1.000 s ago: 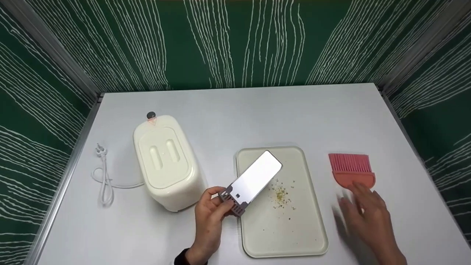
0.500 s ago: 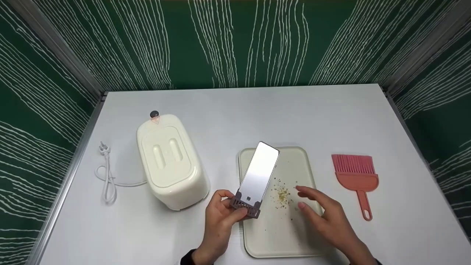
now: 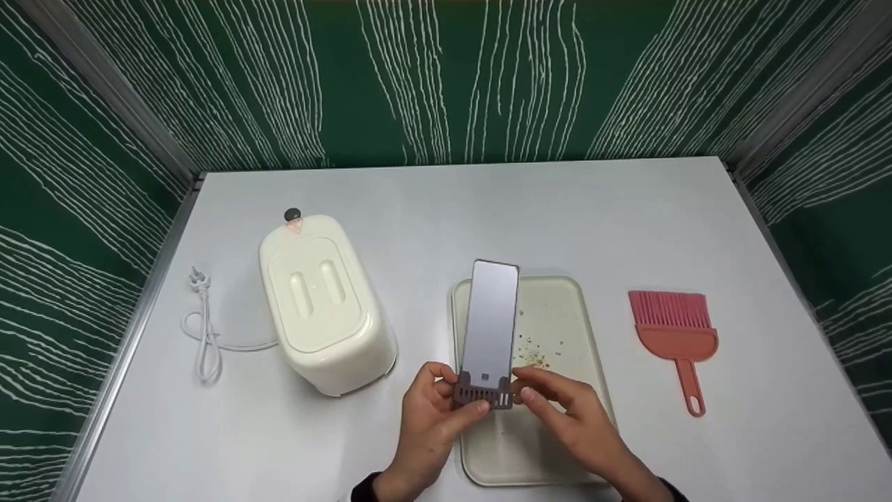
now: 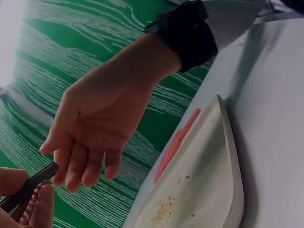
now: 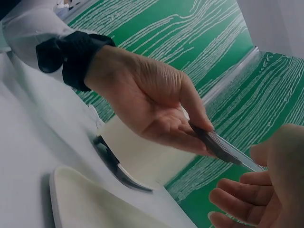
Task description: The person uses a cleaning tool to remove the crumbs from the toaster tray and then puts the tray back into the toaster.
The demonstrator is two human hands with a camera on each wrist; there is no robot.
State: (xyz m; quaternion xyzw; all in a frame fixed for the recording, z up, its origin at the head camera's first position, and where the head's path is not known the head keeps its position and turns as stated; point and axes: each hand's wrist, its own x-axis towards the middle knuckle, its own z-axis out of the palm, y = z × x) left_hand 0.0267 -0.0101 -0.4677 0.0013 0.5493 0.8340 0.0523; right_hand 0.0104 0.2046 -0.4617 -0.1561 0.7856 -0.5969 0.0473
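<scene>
In the head view, my left hand (image 3: 433, 427) grips the grey slotted end of a toaster's crumb tray (image 3: 491, 321), thumb on top. The tray's long shiny metal plate points away from me, above the left side of a cream tray (image 3: 488, 457). At the right edge of the slotted end is my right hand (image 3: 582, 424), its fingers loosely bent. The left wrist view shows the right hand (image 4: 102, 114) with relaxed fingers, a fingertip at the dark end piece; contact is hard to tell. Crumbs (image 3: 536, 355) lie on the cream tray, partly hidden by the right hand.
A cream toaster (image 3: 324, 307) with a lidded top stands at the left, its cord and plug (image 3: 201, 280) beside it. On the right lies a coral brush (image 3: 676, 341) with pink bristles. Green walls (image 3: 446, 84) rise behind the white table (image 3: 592, 216).
My right hand has left the brush and moved left to the crumb tray's edge. The left hand has shifted right and turned the crumb tray from slanting right to nearly straight ahead.
</scene>
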